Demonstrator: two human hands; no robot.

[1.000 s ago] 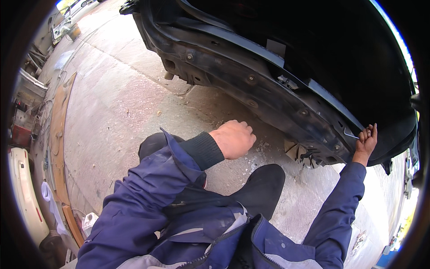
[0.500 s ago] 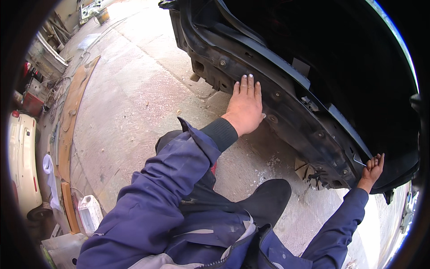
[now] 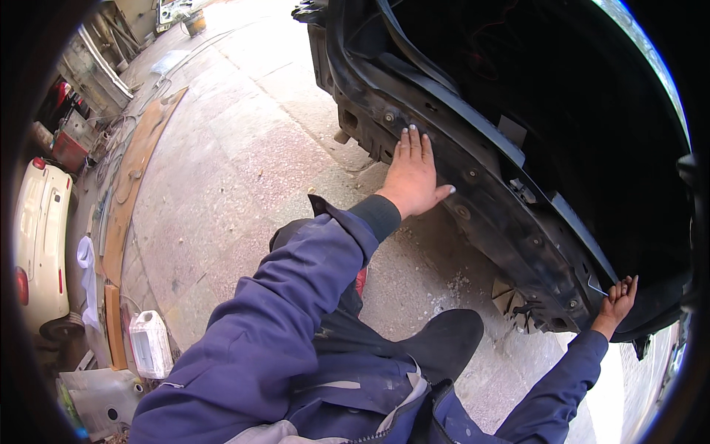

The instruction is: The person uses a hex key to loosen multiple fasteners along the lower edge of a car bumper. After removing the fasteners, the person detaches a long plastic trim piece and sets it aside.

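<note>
A dark car rear end (image 3: 503,214) with an open trunk (image 3: 562,103) stands in front of me at the right. My left hand (image 3: 411,174) lies flat against its black rear panel, fingers stretched upward and thumb apart, holding nothing. Farther right, at the trunk's lower edge, my right hand (image 3: 620,303) is closed around the end of a thin bent metal rod (image 3: 596,287). The rod's tip rests near the panel's lip; the part inside my fingers is hidden. Round fasteners dot the panel, and a latch piece (image 3: 522,191) sits midway along its upper edge.
Tiled floor (image 3: 214,170) with bits of debris runs beneath me. Leftward are a long wooden board (image 3: 137,177), a white plastic jug (image 3: 151,346), a white cloth (image 3: 87,277) and a cream car (image 3: 44,244). A bucket (image 3: 194,24) stands far back.
The view has shifted, so most things appear slightly farther right. My left thumb has spread farther from the fingers on the panel. My right hand stays at the trunk edge with the rod.
</note>
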